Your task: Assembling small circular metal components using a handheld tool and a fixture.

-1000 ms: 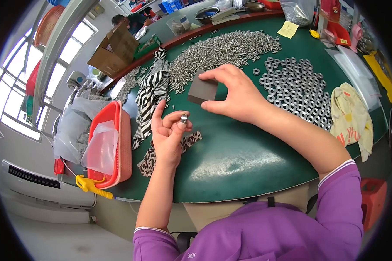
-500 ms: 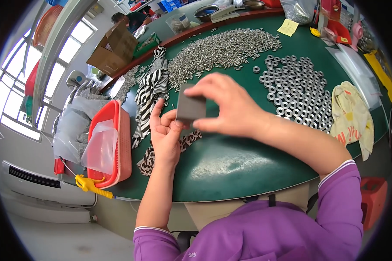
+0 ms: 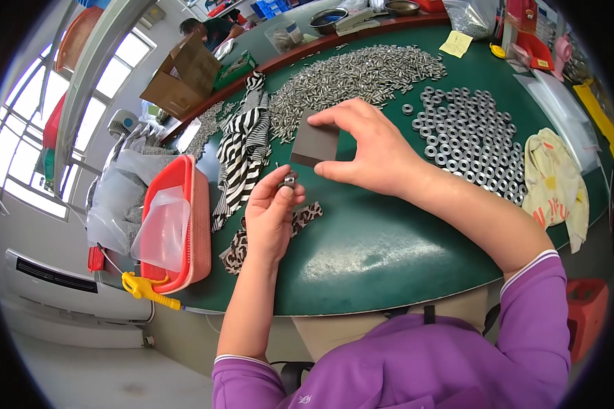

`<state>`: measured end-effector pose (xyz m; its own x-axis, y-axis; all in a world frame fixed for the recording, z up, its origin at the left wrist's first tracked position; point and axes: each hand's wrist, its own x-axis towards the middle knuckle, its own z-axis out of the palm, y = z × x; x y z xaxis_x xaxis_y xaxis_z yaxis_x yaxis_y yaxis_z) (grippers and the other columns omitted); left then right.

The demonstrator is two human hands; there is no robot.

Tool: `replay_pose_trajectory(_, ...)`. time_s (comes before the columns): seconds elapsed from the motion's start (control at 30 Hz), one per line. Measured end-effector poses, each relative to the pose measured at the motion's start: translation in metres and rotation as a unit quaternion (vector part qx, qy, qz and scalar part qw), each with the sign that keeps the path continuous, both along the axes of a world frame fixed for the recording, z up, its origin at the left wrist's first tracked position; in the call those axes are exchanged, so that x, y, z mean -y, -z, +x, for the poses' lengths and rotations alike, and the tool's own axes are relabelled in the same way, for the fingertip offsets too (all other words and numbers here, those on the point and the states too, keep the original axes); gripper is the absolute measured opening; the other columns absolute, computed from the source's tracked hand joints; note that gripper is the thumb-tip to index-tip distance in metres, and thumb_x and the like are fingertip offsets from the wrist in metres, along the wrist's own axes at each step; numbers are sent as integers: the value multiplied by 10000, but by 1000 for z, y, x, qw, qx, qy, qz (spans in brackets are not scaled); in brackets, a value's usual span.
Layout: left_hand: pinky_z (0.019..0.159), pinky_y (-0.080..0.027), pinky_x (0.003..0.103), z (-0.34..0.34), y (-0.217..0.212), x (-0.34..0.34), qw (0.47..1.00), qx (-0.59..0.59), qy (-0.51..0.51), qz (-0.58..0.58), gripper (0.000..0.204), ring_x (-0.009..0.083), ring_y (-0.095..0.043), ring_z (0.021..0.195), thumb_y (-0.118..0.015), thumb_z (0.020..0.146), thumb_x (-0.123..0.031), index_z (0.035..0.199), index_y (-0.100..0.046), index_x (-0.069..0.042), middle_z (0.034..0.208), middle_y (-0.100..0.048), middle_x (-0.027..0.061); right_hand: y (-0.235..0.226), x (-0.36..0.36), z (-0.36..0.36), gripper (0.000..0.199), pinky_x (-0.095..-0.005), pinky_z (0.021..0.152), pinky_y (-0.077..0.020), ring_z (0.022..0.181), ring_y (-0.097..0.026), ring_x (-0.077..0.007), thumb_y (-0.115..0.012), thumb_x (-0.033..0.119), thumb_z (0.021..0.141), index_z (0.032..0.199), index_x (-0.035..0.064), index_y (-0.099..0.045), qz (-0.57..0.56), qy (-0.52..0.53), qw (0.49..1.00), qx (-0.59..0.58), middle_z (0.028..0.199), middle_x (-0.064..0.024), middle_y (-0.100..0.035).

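Observation:
My right hand (image 3: 372, 144) grips a dark grey rectangular block (image 3: 315, 140) between thumb and fingers, above the table. Just to its left, my left hand (image 3: 269, 215) pinches a small shiny metal ring-like part (image 3: 290, 180), with what looks like a thin pin standing up by it. Block and metal part are close together but apart. Beyond the block lies a large heap of small metal pins (image 3: 361, 73). Many metal rings (image 3: 467, 140) lie flat in rows to the right. A leopard-print cloth (image 3: 236, 252) lies beside my left wrist.
The green table (image 3: 375, 273) carries a black-and-white striped cloth (image 3: 240, 153). On the left are a red basket (image 3: 199, 225) with a plastic bag and a yellow air gun (image 3: 143, 288). A cream cloth (image 3: 552, 180) hangs over the right edge. Another person (image 3: 215, 28) sits beyond the cardboard box (image 3: 181, 78).
The block in my right hand has moved up and right, away from my left hand. The small metal part in my left fingers now shows.

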<state>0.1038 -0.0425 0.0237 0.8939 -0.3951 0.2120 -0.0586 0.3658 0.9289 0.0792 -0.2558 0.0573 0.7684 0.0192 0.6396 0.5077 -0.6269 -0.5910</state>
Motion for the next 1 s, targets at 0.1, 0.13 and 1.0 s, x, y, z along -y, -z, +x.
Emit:
replay_pose_trajectory(0.1,791,-500,258,0,0,-1,1000,-26,9,-4,358,147,-591,887,-575,860,-21,1208,-502,11,1107,-573,93,2,-1,1,513,-373,908,-410,1041,-503,-264,-740,205,634,1107,111,-562,-4,-7,1000,-14,1068,-86,-519)
replay_pose_trajectory(0.13,790,-500,259,0,0,-1,1000,-28,8,-1,347,145,-591,885,-575,858,-17,1198,-509,11,1108,-575,94,2,-1,0,514,-372,906,-410,1037,-504,-265,-740,207,634,1107,111,-563,0,-16,1000,-13,1070,-88,-519)
replay_pose_trajectory(1.0,772,-468,248,-3,-3,7,998,53,-15,16,603,142,-569,880,-620,843,-93,1336,-277,-32,1067,-582,89,7,2,2,483,-380,870,-422,993,-509,-286,-733,208,626,1064,82,-577,-13,2,999,48,1026,-109,-535)
